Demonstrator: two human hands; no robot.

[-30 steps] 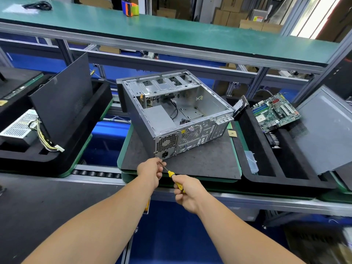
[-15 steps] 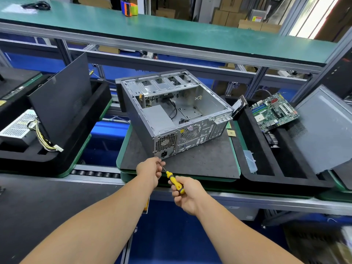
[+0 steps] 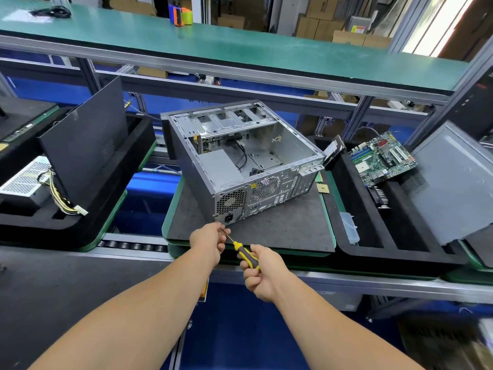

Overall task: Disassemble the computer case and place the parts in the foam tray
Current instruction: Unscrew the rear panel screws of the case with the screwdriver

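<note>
The open metal computer case (image 3: 240, 161) lies on its side on a grey mat (image 3: 280, 231), its rear panel with the power supply grille facing me. My right hand (image 3: 262, 273) grips the yellow-and-black handle of a screwdriver (image 3: 245, 253). Its shaft points up-left toward the case's near bottom corner. My left hand (image 3: 209, 240) is closed around the shaft's tip, just below that corner. The black foam tray (image 3: 373, 236) at the right holds a green motherboard (image 3: 381, 158) and a grey side panel (image 3: 453, 182).
A second foam tray (image 3: 106, 209) at the left holds a black side panel (image 3: 85, 150) and a power supply (image 3: 26, 180) with yellow cables. A small clear box (image 3: 349, 227) lies in the right tray. A green shelf (image 3: 240, 44) spans overhead. A roller conveyor (image 3: 130, 245) runs in front.
My right hand has slid back along the screwdriver handle, so more of the yellow-and-black grip shows. My left hand stays at the tip by the case corner.
</note>
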